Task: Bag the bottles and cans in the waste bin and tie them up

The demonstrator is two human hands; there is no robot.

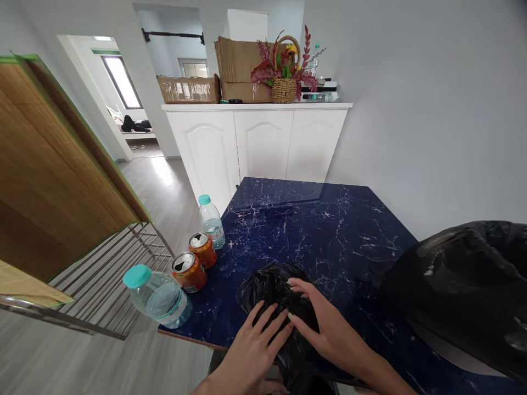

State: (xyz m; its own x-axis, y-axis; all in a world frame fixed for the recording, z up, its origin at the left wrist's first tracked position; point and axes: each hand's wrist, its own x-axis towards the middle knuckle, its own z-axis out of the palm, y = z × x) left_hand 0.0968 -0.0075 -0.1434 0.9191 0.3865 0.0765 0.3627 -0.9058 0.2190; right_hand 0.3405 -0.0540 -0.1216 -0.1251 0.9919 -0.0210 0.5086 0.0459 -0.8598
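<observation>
A crumpled black plastic bag lies at the near edge of the dark blue marbled table, partly hanging over it. My left hand rests on the bag with its fingers stretched out and spread. From the right, my right hand touches the same bag, two fingertips showing apart from each other; its other fingers are hidden. Left of my hands stand two opened orange drink cans and two clear bottles with teal caps, the nearer bottle and the farther bottle.
A container lined with a black bag sits on the table's right side. To the left is a metal rack with a bamboo mat over it. Behind the table, a white cabinet carries cardboard boxes and a flower basket.
</observation>
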